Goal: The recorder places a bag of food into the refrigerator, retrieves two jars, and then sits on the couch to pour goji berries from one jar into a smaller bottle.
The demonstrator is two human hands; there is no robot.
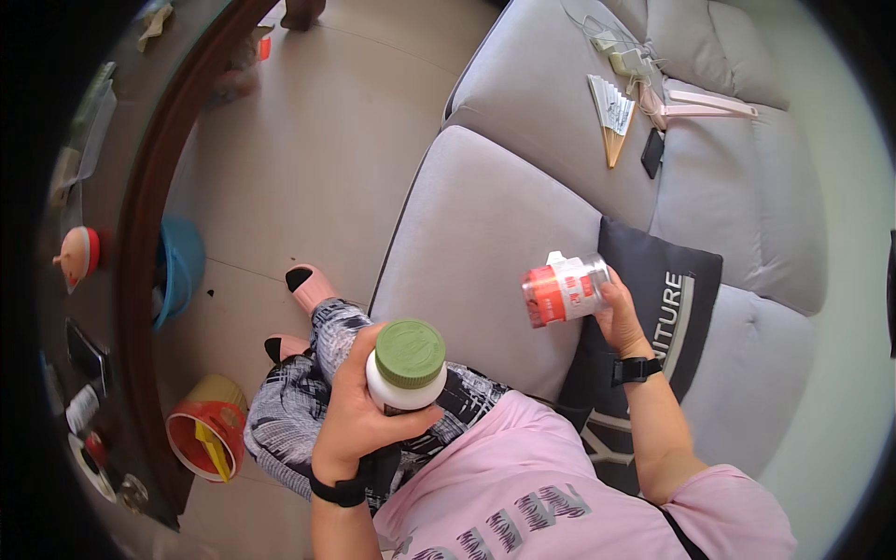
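My left hand (347,415) is wrapped round a white bottle (401,392) with a ribbed green screw lid (411,350), held upright above my lap. Out to the right, my right hand (618,315) grips a small jar (560,293) by its silver end. The jar has a red and white label and is tipped on its side over the sofa, apart from the bottle. Part of the bottle's lower body is hidden by my left fingers and by the lid.
A grey sofa (485,215) bears a dark cushion (653,247), a folding fan (611,112), a black phone (652,153), chargers (633,63) and a pink folded object (705,105). At left stand a dark wooden table (140,233), a blue bucket (187,261) and a red bin (182,439).
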